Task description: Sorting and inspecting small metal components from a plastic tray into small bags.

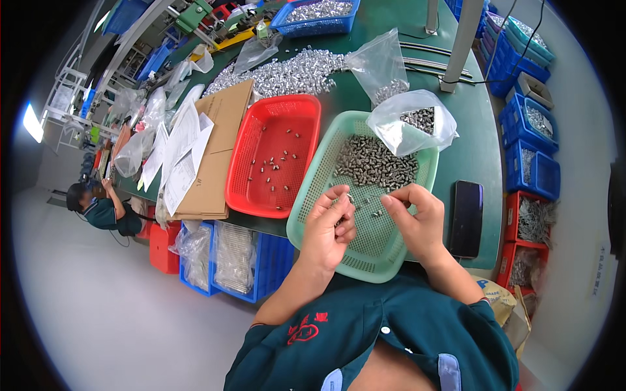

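Observation:
Over the near half of a light green perforated basket I hold both hands, a short gap apart. My left hand is closed, with small shiny metal parts showing at its fingertips and in the curled fingers. My right hand has thumb and forefinger drawn together; what they hold, if anything, is too small to make out. A heap of small metal cylindrical parts fills the basket's far half. A few loose ones lie between my hands. To the left, a red basket has several scattered parts on its bottom.
A clear plastic bag of parts rests over the green basket's far rim. Right of it lies a black phone. Cardboard and papers lie left, a silvery heap behind. Stacked bins stand right; a person sits far left.

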`<state>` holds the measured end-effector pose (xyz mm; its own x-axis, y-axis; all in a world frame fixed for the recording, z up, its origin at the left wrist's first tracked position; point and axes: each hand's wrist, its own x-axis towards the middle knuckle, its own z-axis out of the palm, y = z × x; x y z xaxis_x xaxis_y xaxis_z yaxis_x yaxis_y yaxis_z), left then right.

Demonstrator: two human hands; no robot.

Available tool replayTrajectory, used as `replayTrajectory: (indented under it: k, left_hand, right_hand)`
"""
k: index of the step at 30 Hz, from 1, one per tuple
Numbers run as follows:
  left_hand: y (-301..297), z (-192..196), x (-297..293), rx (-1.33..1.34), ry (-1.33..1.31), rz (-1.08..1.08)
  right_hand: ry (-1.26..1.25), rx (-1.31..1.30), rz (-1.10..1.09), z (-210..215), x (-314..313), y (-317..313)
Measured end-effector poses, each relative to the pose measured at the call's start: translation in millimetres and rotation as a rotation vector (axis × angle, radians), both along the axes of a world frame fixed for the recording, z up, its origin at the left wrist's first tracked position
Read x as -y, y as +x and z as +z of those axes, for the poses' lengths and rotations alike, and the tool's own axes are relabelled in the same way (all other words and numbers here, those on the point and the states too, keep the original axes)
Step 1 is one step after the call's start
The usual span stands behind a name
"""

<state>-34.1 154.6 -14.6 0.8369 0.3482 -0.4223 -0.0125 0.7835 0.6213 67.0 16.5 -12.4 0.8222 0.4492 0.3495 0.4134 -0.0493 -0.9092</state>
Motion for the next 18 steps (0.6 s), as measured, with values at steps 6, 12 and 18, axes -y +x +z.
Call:
replayTrajectory:
  k: [6, 12, 18]
  left_hand:
    - [-5.2, -26.3, -17.9, 0.059, -0.335, 0.049]
    - [-5.3, -28.4, -7.2, 0.051, -0.366, -0.025]
    - [-4.0, -3.7, -3.1, 0.046, -0.147, -0.129]
  right_hand:
    - [0.018, -0.005, -0.01, 1.9, 1.6, 4.5]
    - [-0.001, -0.038, 0.035, -0.5, 0.3, 1.4]
    - [-0.06, -0.01, 0.087, -2.8, 0.6, 0.0]
